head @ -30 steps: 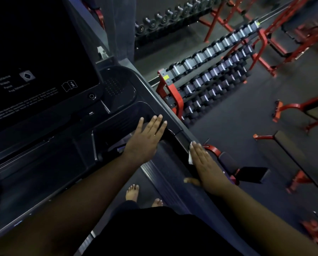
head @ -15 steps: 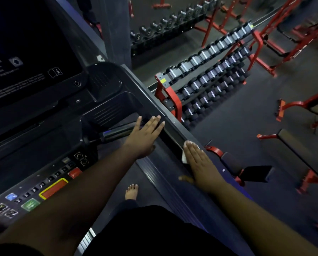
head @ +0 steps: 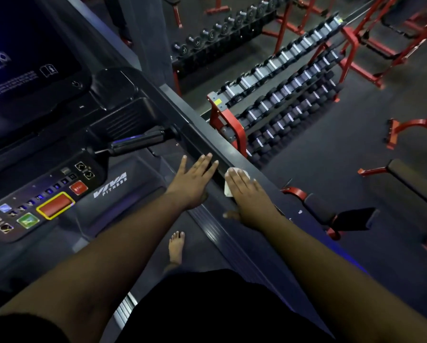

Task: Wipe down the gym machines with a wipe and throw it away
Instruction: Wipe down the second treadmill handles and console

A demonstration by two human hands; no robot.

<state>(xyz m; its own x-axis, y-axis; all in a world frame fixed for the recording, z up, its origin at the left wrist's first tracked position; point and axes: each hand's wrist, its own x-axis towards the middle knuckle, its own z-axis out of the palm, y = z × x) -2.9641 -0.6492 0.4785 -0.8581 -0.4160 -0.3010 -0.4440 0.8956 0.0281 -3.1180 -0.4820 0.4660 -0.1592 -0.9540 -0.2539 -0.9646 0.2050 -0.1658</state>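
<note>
- The right hand (head: pixel 250 196) is lying flat, fingers straight and together, pressing a small white crumpled wipe (head: pixel 228 188) onto the long dark grey metal side rail (head: pixel 202 137) of the black treadmill machine (head: pixel 123 186); the wipe is showing only at the fingertips and along the inner edge of the palm.
- This grip is not pinching anything: the palm alone is pinning the wipe down, and the thumb is sticking out over the inner edge of the rail.
- The left hand (head: pixel 195 181) is spread wide and holding nothing, its fingertips touching the inner lip of the same rail just beside the wipe.
- The rail's long axis is running diagonally, from the black console with lit buttons (head: pixel 41 201) at the upper left down toward the person's body at the lower right.
- Judging from this, the wiping stroke is having to follow that line, and the right hand, already on top of the wipe, is the nearer one to drive it.
- The stretch of rail toward the console is lying directly ahead of the fingertips.
- No bin is showing, so the throwing away is probably some way off.
- Red racks of black dumbbells (head: pixel 281 100) are standing on the floor beyond the rail.
</note>
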